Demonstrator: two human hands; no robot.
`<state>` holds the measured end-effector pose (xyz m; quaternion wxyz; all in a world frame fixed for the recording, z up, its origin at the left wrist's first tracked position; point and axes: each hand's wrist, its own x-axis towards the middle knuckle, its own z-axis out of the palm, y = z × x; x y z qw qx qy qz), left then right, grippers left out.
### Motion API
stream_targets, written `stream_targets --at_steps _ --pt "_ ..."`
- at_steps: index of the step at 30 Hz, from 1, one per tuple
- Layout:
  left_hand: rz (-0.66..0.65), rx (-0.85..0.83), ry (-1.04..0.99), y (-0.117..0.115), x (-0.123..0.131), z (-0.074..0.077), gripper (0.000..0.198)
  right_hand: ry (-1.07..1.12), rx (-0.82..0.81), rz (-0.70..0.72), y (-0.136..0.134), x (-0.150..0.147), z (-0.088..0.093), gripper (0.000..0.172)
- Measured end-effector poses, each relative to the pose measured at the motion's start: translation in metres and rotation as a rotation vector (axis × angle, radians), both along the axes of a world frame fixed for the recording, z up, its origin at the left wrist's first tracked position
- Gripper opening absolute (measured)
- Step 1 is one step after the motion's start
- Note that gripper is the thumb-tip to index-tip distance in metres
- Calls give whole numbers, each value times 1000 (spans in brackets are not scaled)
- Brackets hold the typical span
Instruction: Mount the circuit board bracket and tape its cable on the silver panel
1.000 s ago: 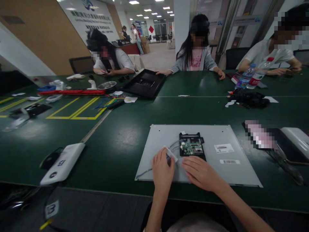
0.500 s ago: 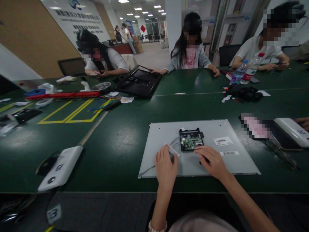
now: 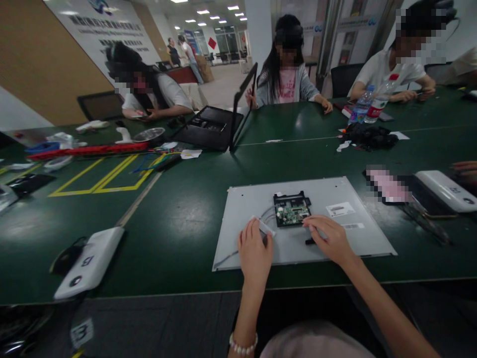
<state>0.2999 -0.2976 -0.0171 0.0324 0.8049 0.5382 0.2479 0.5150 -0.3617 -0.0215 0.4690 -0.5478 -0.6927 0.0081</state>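
Observation:
A flat grey metal panel [image 3: 238, 204] lies on the table in front of me. On it sits a green circuit board [image 3: 292, 214] in a black bracket, with grey cables [image 3: 267, 213] running out at its left. My left hand [image 3: 255, 251] is closed around a small flat piece with a white edge [image 3: 266, 227], left of the board; most of that piece is hidden. My right hand [image 3: 331, 238] has thumb and fingertips pinched together at the board's lower right corner. Whatever they grip is too small to make out. Beneath this hand a short black piece [image 3: 310, 241] rests on the panel.
White power banks [image 3: 89, 263] lie left and right, with a phone [image 3: 387, 186] at the right. Across the table a co-worker holds a black frame [image 3: 242, 107] beside a black housing [image 3: 206, 127]. Bottles [image 3: 376, 107] and a black bundle [image 3: 368, 136] stand back right.
The co-worker's black frame has swung up from the housing to stand upright. My right hand has shifted slightly, showing more of the black piece. My left hand keeps its hold.

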Motion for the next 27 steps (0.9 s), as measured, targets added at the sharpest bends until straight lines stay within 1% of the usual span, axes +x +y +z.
stream_targets --at_steps 5,13,19,23,27 --pt "-18 16 -9 1 -1 0 37 -15 -7 28 2 -2 3 23" --pt "-1 19 19 2 0 0 38 -65 -15 61 0 -2 7 24" --pt "-12 16 20 2 0 -3 39 -104 -61 107 -2 -4 12 25" --pt "-14 9 -16 3 0 -5 41 -131 -74 105 -4 -4 14 26" --pt "-19 -2 -102 2 -1 -5 42 -156 -79 104 -4 -4 15 26"
